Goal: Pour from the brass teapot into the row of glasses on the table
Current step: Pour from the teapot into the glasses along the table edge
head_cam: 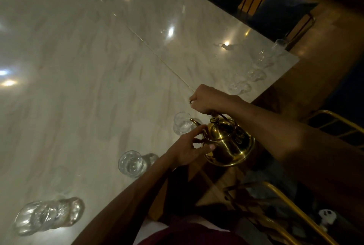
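A shiny brass teapot (pixel 228 142) hangs tilted above the table's near edge, its spout over a clear glass (pixel 182 123). My right hand (pixel 208 98) is shut on the teapot's top handle. My left hand (pixel 187 149) touches the teapot's side near the spout, fingers spread against it. A row of clear glasses runs along the near edge: one with liquid (pixel 132 163) left of the teapot, another (pixel 49 215) at the lower left, and several more (pixel 239 87) toward the far right corner.
The white marble table (pixel 88 67) stretches far to the left with bright light reflections. Blue chairs (pixel 275 14) stand beyond its far side. A gold-framed chair (pixel 285 205) stands close at my right.
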The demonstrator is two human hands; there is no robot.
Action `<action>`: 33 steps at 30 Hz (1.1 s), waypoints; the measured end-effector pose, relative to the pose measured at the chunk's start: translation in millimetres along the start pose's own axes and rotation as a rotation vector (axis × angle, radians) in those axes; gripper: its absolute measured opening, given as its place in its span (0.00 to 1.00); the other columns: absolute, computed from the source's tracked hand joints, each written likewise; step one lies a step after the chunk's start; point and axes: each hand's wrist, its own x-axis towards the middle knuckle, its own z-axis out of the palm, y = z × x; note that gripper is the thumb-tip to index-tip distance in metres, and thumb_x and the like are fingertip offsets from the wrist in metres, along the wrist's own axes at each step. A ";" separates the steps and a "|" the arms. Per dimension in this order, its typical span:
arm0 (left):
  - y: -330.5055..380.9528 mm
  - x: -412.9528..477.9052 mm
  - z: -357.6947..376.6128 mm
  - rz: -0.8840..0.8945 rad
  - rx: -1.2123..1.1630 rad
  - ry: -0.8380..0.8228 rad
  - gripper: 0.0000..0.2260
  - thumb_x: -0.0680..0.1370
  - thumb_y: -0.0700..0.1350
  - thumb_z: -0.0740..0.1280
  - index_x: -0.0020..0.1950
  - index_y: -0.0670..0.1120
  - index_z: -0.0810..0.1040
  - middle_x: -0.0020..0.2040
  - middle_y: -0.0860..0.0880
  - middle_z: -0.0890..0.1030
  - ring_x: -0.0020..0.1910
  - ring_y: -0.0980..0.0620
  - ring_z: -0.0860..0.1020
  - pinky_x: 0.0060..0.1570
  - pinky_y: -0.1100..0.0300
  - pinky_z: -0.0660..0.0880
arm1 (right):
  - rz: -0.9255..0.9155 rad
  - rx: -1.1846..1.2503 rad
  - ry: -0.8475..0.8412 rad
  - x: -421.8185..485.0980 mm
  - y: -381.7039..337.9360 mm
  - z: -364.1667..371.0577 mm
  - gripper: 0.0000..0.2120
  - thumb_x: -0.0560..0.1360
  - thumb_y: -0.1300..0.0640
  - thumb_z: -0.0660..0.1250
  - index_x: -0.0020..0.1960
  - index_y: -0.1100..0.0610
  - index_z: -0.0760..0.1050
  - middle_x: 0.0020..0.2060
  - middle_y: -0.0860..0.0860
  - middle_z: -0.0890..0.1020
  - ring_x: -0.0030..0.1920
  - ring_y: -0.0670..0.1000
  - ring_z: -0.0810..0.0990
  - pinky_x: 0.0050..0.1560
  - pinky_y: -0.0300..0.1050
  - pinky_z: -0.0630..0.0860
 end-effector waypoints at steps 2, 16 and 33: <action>-0.4 0.9 0.3 -0.007 0.008 0.002 0.30 0.80 0.51 0.70 0.79 0.53 0.63 0.75 0.52 0.70 0.63 0.58 0.72 0.45 0.80 0.70 | -0.010 0.003 0.008 -2.0 1.4 -0.7 0.17 0.79 0.59 0.64 0.65 0.61 0.79 0.49 0.60 0.85 0.36 0.56 0.82 0.36 0.44 0.80; -0.3 7.0 9.1 -0.027 0.152 0.068 0.33 0.75 0.58 0.72 0.78 0.57 0.65 0.71 0.54 0.75 0.67 0.52 0.76 0.64 0.52 0.75 | -0.139 0.268 0.149 -35.8 39.5 -4.6 0.17 0.80 0.57 0.65 0.68 0.55 0.79 0.67 0.55 0.80 0.52 0.50 0.82 0.56 0.46 0.76; 39.0 60.1 34.7 0.102 0.207 0.024 0.41 0.72 0.56 0.77 0.80 0.56 0.60 0.75 0.53 0.70 0.68 0.58 0.69 0.65 0.58 0.68 | -0.061 0.339 0.438 -51.7 101.8 -35.2 0.19 0.79 0.52 0.68 0.68 0.53 0.76 0.55 0.51 0.83 0.52 0.51 0.83 0.49 0.42 0.77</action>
